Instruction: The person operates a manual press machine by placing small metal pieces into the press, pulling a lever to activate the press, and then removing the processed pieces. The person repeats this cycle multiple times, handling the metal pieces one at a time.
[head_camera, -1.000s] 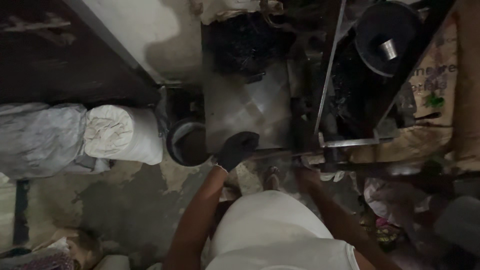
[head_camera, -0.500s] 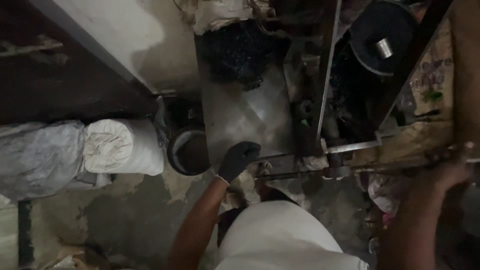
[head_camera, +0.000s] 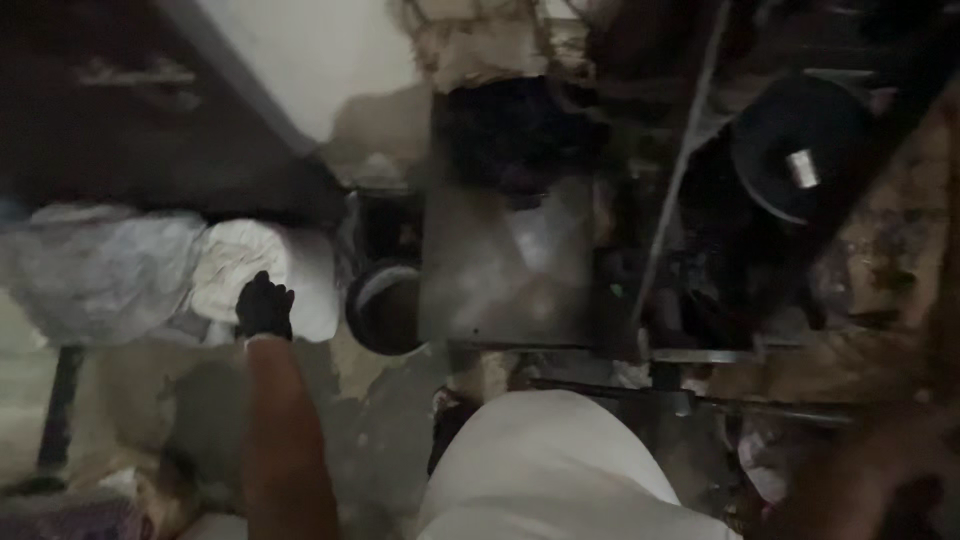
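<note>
At the far left lies a grey bundle (head_camera: 95, 275) on its side, and touching its right end is a white sack (head_camera: 305, 275), rounded and plain, with no label to be seen. The left hand (head_camera: 264, 306), in a dark glove, rests on the lower edge of that white sack, fingers loosely spread and pointing up; it pinches nothing that shows. Below it the bare forearm runs down over a patchy concrete floor (head_camera: 370, 440), which is the only open ground, a narrow strip between the sacks and the person's white shirt (head_camera: 545, 470). Just right of the sack stands a dark round pot (head_camera: 385, 308), its rim close against the front corner of a flat metal plate (head_camera: 505, 270). Further right a thin slanted rod (head_camera: 680, 170) crosses dark machine parts, and a black wheel (head_camera: 795, 145) with a pale hub sits above. The right hand (head_camera: 880, 470) is a blur at the lower right near a steel bar (head_camera: 700, 400); whether it is spread or closed I cannot tell.
</note>
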